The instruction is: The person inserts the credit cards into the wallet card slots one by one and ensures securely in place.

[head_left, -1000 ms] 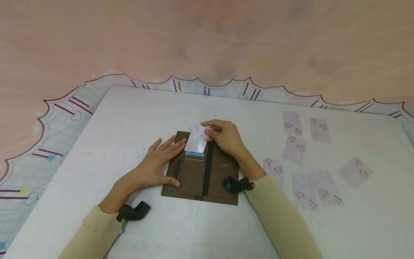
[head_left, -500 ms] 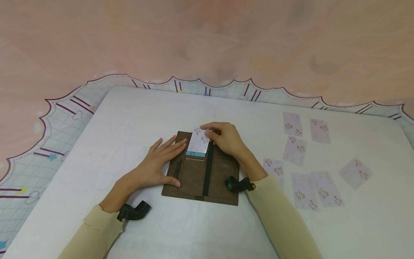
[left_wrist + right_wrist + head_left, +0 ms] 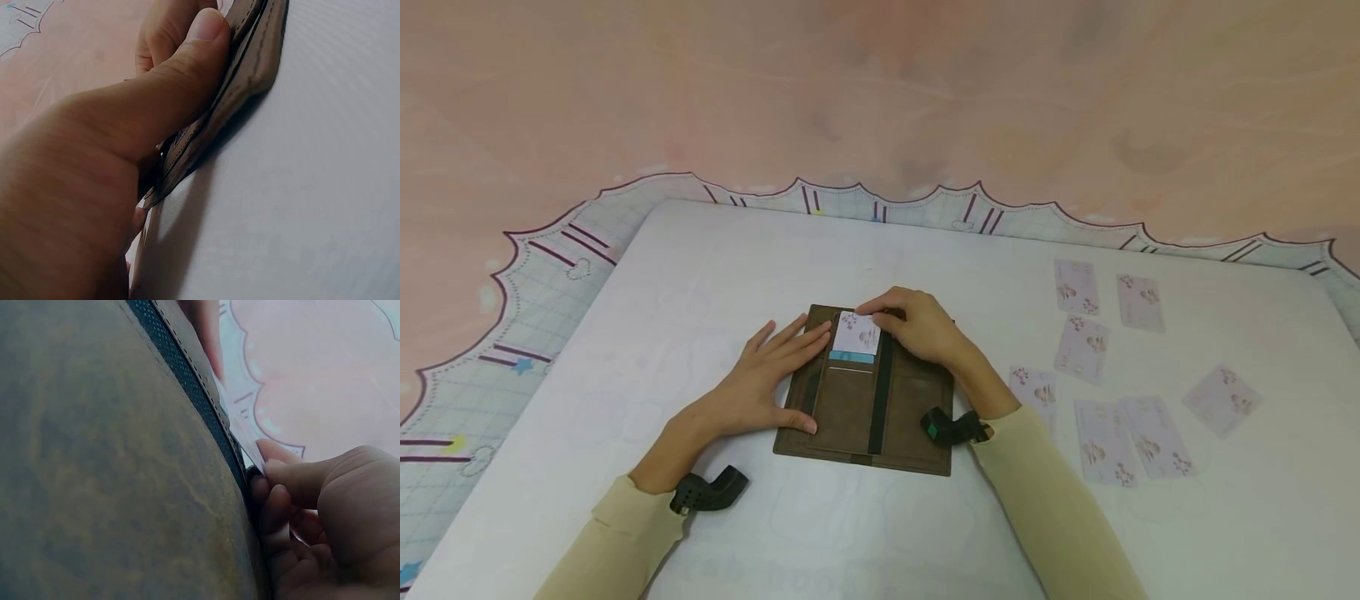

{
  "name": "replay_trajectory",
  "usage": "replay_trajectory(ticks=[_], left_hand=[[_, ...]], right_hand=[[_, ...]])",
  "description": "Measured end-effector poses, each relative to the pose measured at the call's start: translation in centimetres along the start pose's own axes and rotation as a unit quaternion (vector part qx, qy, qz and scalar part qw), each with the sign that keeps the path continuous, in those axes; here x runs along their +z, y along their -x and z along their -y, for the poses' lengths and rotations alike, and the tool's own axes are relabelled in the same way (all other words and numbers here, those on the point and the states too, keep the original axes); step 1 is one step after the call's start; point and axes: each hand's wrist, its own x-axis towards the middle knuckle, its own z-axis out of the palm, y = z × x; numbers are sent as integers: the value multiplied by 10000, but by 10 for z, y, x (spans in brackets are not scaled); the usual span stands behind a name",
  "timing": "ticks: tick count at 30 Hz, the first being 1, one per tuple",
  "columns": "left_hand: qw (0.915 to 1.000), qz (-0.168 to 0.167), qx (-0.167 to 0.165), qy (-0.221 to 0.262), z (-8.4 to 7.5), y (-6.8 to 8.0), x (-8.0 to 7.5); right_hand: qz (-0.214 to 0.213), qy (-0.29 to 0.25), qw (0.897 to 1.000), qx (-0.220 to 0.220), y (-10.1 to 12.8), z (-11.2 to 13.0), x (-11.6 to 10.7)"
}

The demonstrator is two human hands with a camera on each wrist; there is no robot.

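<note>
A: Left hand [image 3: 752, 392]?
B: I see it flat on the open brown wallet [image 3: 850, 417] mid-table [image 3: 700, 275], fingers spread.
A: Right hand [image 3: 925, 327]?
B: Fingers pinching a white card [image 3: 856, 335], lower edge hidden in the top slot. Print unreadable. Loose cards [image 3: 1105, 367] right.

A brown wallet [image 3: 865, 400] with a dark green band lies on the white surface [image 3: 925, 250]. On the wallet, a pale card [image 3: 857, 333] shows maroon blossoms; right of it, loose cards [image 3: 1105, 433] repeat that print.
</note>
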Motion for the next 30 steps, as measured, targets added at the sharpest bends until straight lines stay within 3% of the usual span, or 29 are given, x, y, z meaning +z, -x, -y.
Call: replay_trajectory(ticks=[24,30], left_hand=[[10000,7,11,-17,-1,1,-2],[10000,-8,30,3,-1,1,-2]], right_hand=[[483,33,9988,-94,5,8,1],[622,110,9976,-291,5,7,1]])
